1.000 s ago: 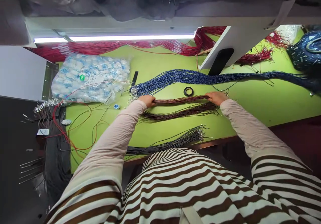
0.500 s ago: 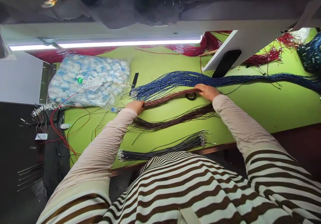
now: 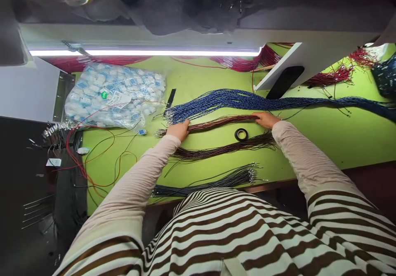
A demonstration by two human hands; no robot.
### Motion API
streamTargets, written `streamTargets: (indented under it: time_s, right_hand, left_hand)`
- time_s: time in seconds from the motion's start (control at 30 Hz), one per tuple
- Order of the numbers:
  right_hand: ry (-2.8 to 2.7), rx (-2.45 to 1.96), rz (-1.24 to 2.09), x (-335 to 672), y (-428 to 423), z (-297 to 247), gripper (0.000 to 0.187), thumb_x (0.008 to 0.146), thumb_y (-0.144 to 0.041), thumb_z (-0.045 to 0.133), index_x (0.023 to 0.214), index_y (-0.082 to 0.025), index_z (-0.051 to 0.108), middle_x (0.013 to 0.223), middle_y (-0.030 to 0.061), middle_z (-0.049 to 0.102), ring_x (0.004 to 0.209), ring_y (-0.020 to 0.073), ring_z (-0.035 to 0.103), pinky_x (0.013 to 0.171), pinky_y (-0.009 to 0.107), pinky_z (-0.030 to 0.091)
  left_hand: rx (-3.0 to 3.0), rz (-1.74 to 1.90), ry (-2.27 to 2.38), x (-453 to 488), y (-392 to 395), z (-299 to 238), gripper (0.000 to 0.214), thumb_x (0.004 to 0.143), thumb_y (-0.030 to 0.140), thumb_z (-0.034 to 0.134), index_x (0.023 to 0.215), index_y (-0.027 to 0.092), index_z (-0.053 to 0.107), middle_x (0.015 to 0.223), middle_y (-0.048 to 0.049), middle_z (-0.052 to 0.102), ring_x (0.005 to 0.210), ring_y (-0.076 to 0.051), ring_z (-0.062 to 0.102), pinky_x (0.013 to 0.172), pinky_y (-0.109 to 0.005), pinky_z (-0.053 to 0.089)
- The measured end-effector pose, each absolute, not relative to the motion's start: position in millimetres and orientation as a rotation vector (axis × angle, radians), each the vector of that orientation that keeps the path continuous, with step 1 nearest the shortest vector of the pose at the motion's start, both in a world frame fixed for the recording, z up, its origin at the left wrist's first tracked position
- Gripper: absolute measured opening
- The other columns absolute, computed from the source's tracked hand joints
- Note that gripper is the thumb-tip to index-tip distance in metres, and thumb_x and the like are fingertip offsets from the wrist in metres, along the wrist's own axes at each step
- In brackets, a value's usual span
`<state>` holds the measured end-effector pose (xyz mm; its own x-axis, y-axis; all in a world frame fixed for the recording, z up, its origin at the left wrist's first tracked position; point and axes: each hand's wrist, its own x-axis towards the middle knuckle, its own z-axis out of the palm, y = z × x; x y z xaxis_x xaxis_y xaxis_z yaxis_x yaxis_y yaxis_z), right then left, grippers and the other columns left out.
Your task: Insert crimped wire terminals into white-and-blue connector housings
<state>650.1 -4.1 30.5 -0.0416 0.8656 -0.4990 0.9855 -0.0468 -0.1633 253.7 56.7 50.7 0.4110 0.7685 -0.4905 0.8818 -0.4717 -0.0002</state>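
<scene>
A bundle of reddish-brown wires [image 3: 221,122] stretches between my two hands above the green table [image 3: 309,140]. My left hand [image 3: 179,130] is closed around it near its left end, where metal-tipped ends stick out. Its other end is gripped by my right hand [image 3: 266,119]. Just behind lies a spread bundle of blue wires [image 3: 222,98]. In front, a second dark brown wire bundle [image 3: 216,151] rests on the table, with a roll of black tape [image 3: 241,134] between the two brown bundles. Nearest my body is a bundle of black wires [image 3: 207,185].
A clear plastic bag of white connectors [image 3: 114,96] sits at the back left, with loose red wires [image 3: 74,156] beside it. A black phone-like object [image 3: 285,82] leans on a white panel [image 3: 312,61]. A lit tube lamp [image 3: 154,53] hangs low across the back.
The held brown bundle has shifted slightly away from the tape roll, which now shows fully. Its left wire ends now show past my left hand. The whole view has shifted a little.
</scene>
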Motion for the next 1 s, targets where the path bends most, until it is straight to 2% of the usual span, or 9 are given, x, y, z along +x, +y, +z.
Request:
streamTargets:
  time_s: [0.1,0.23,0.37,0.57,0.7,0.8,0.87,0.9,1.0]
  right_hand:
    - [1.969,2.03,-0.566,654.8,-3.5,23.8,0.041,0.083,-0.02,0.046,0.122,-0.021,0.059,0.113,0.007,0.067,0.094,0.0221,0.06,0.077,0.03,0.042]
    - [2.026,2.037,-0.413,655.7,-8.1,17.4,0.042,0.082,-0.019,0.049,0.123,-0.02,0.057,0.12,0.0084,0.062,0.105,0.0231,0.055,0.086,0.033,0.04]
    - [2.06,2.008,-0.282,660.2,-12.6,18.0,0.041,0.081,-0.015,0.049,0.121,-0.018,0.057,0.118,0.0119,0.061,0.111,0.0266,0.049,0.094,0.04,0.032]
    - [1.941,1.995,0.055,674.7,-27.6,16.8,0.04,0.085,-0.016,0.044,0.123,-0.017,0.053,0.113,0.0134,0.06,0.108,0.0273,0.047,0.092,0.041,0.031]
    - [1.799,2.026,0.062,682.8,-30.9,23.2,0.043,0.087,-0.019,0.043,0.13,-0.018,0.048,0.116,0.0155,0.059,0.111,0.0293,0.047,0.091,0.045,0.033]
    - [1.695,2.02,-0.045,681.2,-29.7,41.2,0.056,0.084,-0.027,0.052,0.138,-0.019,0.039,0.127,0.017,0.053,0.118,0.0336,0.043,0.093,0.05,0.035]
    - [1.771,1.999,-0.047,668.9,-33.2,56.0,0.064,0.082,-0.029,0.056,0.14,-0.016,0.034,0.133,0.0182,0.049,0.121,0.0355,0.041,0.094,0.053,0.035]
    - [1.873,1.987,-0.02,657.2,-37.0,62.0,0.062,0.082,-0.028,0.055,0.139,-0.014,0.036,0.133,0.0186,0.049,0.12,0.0352,0.042,0.095,0.054,0.035]
    - [2.371,1.844,-0.058,596.0,-55.1,67.0,0.044,0.088,-0.021,0.045,0.13,-0.01,0.047,0.125,0.0177,0.055,0.114,0.03,0.048,0.096,0.048,0.039]
  left_hand:
    - [2.453,-0.546,1.429,257.9,63.6,48.9,0.043,0.086,0.033,0.051,0.125,0.016,0.048,0.109,-0.0167,0.063,0.098,-0.03,0.062,0.081,-0.038,0.045]
    - [2.544,-0.433,1.398,242.1,57.9,47.8,0.036,0.084,0.025,0.054,0.118,0.015,0.056,0.114,-0.0168,0.059,0.108,-0.032,0.054,0.09,-0.041,0.041]
    - [2.61,-0.316,1.385,225.3,47.1,42.7,0.032,0.087,0.022,0.048,0.117,0.017,0.058,0.121,-0.0163,0.055,0.111,-0.033,0.049,0.095,-0.045,0.037]
    - [2.623,-0.172,1.402,217.3,44.7,23.7,0.036,0.092,0.02,0.034,0.121,0.018,0.057,0.121,-0.017,0.055,0.108,-0.031,0.049,0.092,-0.046,0.037]
    - [2.618,-0.001,1.368,218.8,46.7,15.7,0.035,0.091,0.018,0.037,0.119,0.021,0.059,0.116,-0.0167,0.059,0.107,-0.031,0.051,0.091,-0.048,0.038]
    - [2.611,0.101,1.327,216.7,43.6,20.9,0.037,0.087,0.016,0.045,0.122,0.019,0.057,0.118,-0.0163,0.059,0.112,-0.03,0.051,0.099,-0.049,0.035]
    - [2.588,0.275,1.262,206.2,34.1,29.7,0.04,0.085,0.015,0.049,0.124,0.017,0.055,0.124,-0.0154,0.057,0.118,-0.029,0.049,0.105,-0.049,0.032]
    - [2.543,0.419,1.246,197.7,25.8,34.8,0.04,0.084,0.016,0.051,0.124,0.017,0.055,0.126,-0.015,0.057,0.121,-0.028,0.048,0.106,-0.049,0.032]
    - [2.166,0.903,1.383,167.8,-16.2,47.0,0.034,0.085,0.024,0.054,0.118,0.016,0.058,0.121,-0.0138,0.06,0.117,-0.025,0.052,0.103,-0.046,0.039]
